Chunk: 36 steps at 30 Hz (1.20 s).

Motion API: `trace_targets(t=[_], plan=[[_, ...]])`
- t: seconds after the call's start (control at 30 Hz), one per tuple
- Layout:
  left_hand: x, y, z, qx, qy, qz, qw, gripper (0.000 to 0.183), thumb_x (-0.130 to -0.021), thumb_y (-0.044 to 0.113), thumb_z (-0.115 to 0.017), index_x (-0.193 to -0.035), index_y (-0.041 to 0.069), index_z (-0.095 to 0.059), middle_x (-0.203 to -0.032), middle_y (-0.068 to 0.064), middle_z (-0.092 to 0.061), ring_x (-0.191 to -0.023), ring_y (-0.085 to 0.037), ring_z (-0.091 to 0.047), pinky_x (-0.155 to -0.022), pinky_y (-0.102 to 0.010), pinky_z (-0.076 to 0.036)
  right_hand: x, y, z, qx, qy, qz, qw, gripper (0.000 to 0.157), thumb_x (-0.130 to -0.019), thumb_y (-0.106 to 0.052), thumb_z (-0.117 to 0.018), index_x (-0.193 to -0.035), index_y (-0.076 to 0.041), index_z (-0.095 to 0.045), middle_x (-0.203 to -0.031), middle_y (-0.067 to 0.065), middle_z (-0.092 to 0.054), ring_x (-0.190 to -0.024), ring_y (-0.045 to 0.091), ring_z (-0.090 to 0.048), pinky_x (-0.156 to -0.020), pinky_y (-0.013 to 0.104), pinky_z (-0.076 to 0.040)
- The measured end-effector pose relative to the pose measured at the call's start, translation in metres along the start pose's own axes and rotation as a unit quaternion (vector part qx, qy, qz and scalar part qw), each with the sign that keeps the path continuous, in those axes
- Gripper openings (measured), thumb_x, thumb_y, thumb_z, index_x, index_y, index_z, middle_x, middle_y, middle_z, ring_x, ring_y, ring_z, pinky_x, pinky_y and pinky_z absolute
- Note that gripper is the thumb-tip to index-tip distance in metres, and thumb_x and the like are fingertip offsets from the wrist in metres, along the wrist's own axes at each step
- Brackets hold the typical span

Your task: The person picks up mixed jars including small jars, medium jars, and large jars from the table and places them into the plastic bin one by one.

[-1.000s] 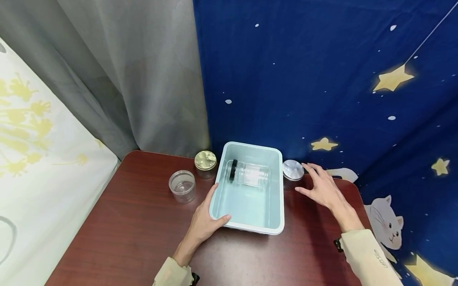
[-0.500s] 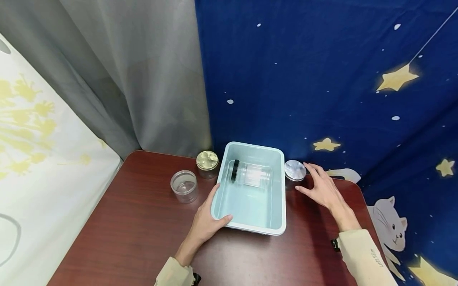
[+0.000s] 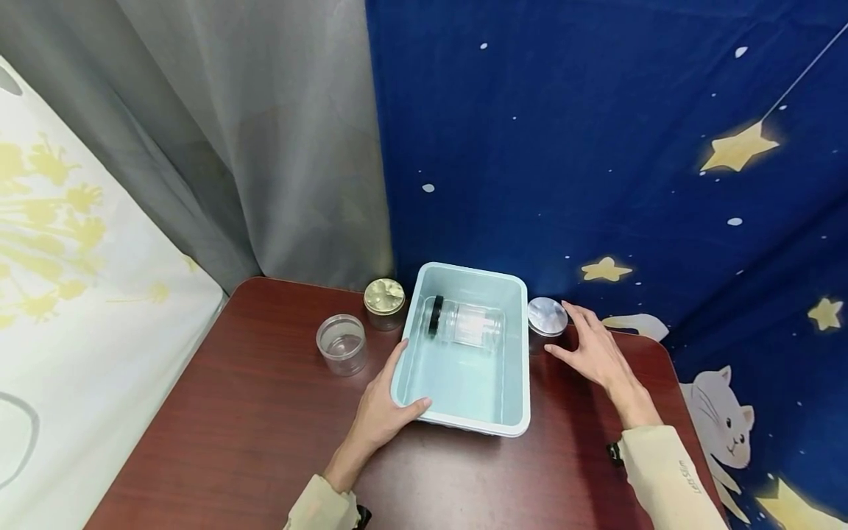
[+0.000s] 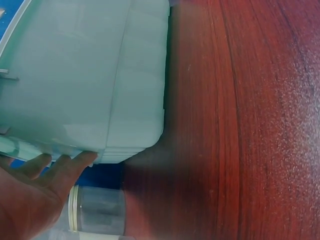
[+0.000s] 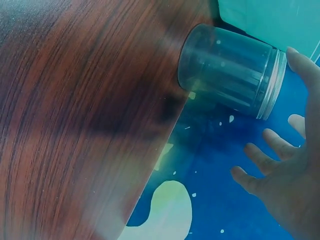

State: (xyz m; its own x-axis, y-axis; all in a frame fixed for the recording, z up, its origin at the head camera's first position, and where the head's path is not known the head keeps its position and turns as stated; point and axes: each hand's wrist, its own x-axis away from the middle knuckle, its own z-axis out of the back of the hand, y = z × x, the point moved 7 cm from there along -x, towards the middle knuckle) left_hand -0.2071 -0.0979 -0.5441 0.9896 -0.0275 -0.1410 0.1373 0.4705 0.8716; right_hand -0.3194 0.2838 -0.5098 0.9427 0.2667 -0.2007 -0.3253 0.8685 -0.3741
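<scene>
A pale blue plastic bin [image 3: 453,386] sits mid-table with a clear jar [image 3: 472,325] with a black lid lying on its side inside. My left hand [image 3: 384,406] holds the bin's near left corner, thumb on the front rim and fingers along the left side. In the left wrist view those fingertips touch the bin's outer wall [image 4: 60,100]. Right of the bin stands a clear jar with a silver lid [image 3: 548,316]. My right hand [image 3: 599,358] is beside it, fingers spread, thumb and index finger at either side of the lid; the right wrist view shows the thumb tip at the lid's edge.
Left of the bin stand a gold-lidded jar [image 3: 384,297] and, nearer, a lidless clear jar [image 3: 341,347]. The dark red wooden table [image 3: 252,412] ends just behind the jars, against a grey curtain [image 3: 305,147] and a blue star-patterned curtain [image 3: 530,147].
The head view has shifted slightly, so everything sits a little further right. Both hands keep practically the same places at the bin and the silver-lidded jar.
</scene>
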Motion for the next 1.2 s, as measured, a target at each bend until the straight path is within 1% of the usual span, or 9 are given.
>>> trace_targets(t=[0.27, 0.37, 0.6, 0.83, 1.1, 1.2], plan=[[0.001, 0.000, 0.001, 0.001, -0.001, 0.001, 1.0000, 0.101, -0.070, 0.039, -0.086, -0.154, 0.043, -0.029, -0.147, -0.002, -0.050, -0.125, -0.024, -0.054, -0.094, -0.054, -0.043, -0.001, 0.002, -0.005, -0.006, -0.001, -0.007, 1.000, 0.092, -0.081, -0.042, -0.081, -0.153, -0.006, -0.035, -0.142, 0.027, -0.042, -0.126, 0.046, -0.044, -0.098, 0.067, -0.033], [0.001, 0.000, 0.001, 0.004, 0.000, -0.001, 1.0000, 0.102, -0.070, 0.039, -0.086, -0.154, 0.042, -0.029, -0.147, -0.003, -0.051, -0.124, -0.024, -0.054, -0.095, -0.054, -0.043, -0.002, 0.002, -0.007, -0.009, -0.004, -0.011, 1.000, 0.093, -0.082, -0.042, -0.080, -0.153, -0.005, -0.034, -0.142, 0.027, -0.042, -0.126, 0.045, -0.045, -0.099, 0.066, -0.034], [0.001, -0.001, 0.000, 0.002, 0.001, -0.001, 1.0000, 0.102, -0.070, 0.038, -0.086, -0.153, 0.045, -0.028, -0.145, -0.005, -0.052, -0.121, -0.023, -0.056, -0.093, -0.052, -0.044, -0.001, 0.005, -0.011, -0.021, -0.005, -0.024, 0.999, 0.093, -0.082, -0.043, -0.080, -0.154, -0.006, -0.033, -0.144, 0.028, -0.040, -0.128, 0.045, -0.043, -0.099, 0.066, -0.034], [0.000, -0.001, -0.001, 0.002, 0.002, -0.003, 1.0000, 0.102, -0.070, 0.039, -0.086, -0.153, 0.045, -0.028, -0.145, -0.004, -0.052, -0.121, -0.023, -0.056, -0.092, -0.052, -0.044, -0.001, 0.008, -0.018, -0.032, -0.005, -0.029, 0.999, 0.093, -0.083, -0.045, -0.078, -0.154, -0.006, -0.032, -0.145, 0.027, -0.040, -0.130, 0.043, -0.042, -0.101, 0.062, -0.035], [0.000, -0.001, 0.000, 0.001, 0.004, -0.006, 1.0000, 0.102, -0.070, 0.038, -0.086, -0.154, 0.045, -0.028, -0.144, -0.005, -0.053, -0.119, -0.023, -0.057, -0.091, -0.051, -0.045, 0.000, 0.011, -0.023, -0.044, -0.004, -0.043, 0.998, 0.092, -0.083, -0.046, -0.078, -0.155, -0.010, -0.032, -0.146, 0.025, -0.039, -0.131, 0.042, -0.041, -0.102, 0.061, -0.035], [0.001, -0.002, 0.000, 0.004, 0.004, -0.007, 1.0000, 0.102, -0.070, 0.038, -0.086, -0.153, 0.045, -0.029, -0.144, -0.004, -0.053, -0.118, -0.022, -0.057, -0.091, -0.051, -0.045, 0.000, 0.012, -0.027, -0.049, -0.010, -0.050, 0.998, 0.093, -0.083, -0.048, -0.077, -0.156, -0.012, -0.031, -0.146, 0.024, -0.039, -0.131, 0.042, -0.041, -0.103, 0.060, -0.035]])
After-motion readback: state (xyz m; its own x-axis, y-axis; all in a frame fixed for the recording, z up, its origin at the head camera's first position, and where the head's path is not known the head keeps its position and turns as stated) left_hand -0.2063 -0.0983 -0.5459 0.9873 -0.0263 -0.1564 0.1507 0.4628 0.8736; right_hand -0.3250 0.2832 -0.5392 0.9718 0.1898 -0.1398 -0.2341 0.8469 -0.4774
